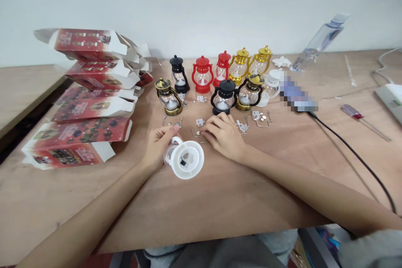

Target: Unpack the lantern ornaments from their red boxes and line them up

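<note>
My left hand (159,144) is closed round the side of a white lantern (187,160), which lies tipped with its open base facing me. Inside the base a small dark square and a metal piece show. To the right, my right hand (224,137) rests low over the table with its fingers bent, the fingertips beside a small round disc (198,133) and a bent wire handle (194,134). Whether its fingers hold anything is hidden. A white tag-like piece (200,122) lies just beyond. A black lantern (223,97) stands upright right behind my right hand.
More lanterns stand behind: red (202,74), gold (239,66) and black-gold (168,97). Red printed boxes (91,134) are stacked at left. At right are a blurred phone (298,95) with a cable, a screwdriver (353,112), a tilted bottle (322,42) and a white box (391,98).
</note>
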Demonstrator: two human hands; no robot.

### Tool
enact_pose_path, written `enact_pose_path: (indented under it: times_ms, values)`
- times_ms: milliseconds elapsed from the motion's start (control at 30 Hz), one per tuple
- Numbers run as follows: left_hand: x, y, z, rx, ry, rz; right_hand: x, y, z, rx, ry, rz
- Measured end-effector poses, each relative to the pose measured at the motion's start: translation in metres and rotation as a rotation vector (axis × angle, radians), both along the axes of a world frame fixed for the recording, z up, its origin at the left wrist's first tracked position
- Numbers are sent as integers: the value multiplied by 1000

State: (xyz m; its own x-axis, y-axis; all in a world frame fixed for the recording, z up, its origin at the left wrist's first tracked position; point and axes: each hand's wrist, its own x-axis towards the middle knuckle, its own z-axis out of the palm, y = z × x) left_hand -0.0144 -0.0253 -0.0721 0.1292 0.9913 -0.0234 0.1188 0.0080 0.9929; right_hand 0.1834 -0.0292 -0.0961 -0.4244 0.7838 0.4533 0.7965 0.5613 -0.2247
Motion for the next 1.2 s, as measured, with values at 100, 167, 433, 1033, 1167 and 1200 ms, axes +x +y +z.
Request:
enact_pose_path:
  times_ms: [100,167,433,1033,1167,1200]
  values:
    - [-1,1,-2,-13,-11,3,0,0,-2,-5,-14,36]
    - [-1,1,-4,-14,0,-3,-1,2,-4,-11,-19,54]
    - [0,2,-4,-1,39,-9,0,-2,2,244,205,152]
    - [1,-1,-1,23,154,-100,-10,-34,5,406,509,357]
    - [1,-1,-1,44,167,-108,-13,-35,6,426,577,336]
    - [1,-1,-1,45,172,-108,-13,-35,7,431,584,337]
